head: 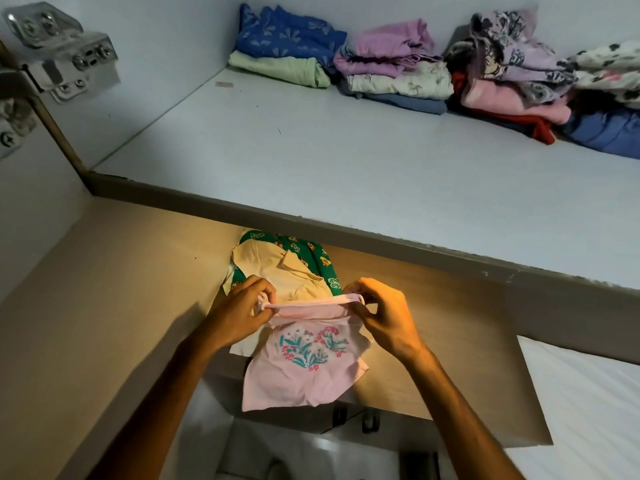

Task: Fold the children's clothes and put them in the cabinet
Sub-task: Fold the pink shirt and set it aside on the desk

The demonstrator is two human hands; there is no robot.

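Observation:
A small pink children's garment with a teal and pink flower print hangs between my hands over the lower beige shelf. My left hand pinches its top edge at the left, and my right hand pinches the same edge at the right. Behind it on that shelf lie a cream garment and a green printed one. On the white cabinet shelf above, folded clothes sit at the back: a blue and green pile, a lilac pile and a mixed pink and purple pile.
A metal door hinge is fixed at the upper left on the cabinet side wall. The grey front edge of the white shelf runs diagonally across the middle. A white surface shows at the lower right.

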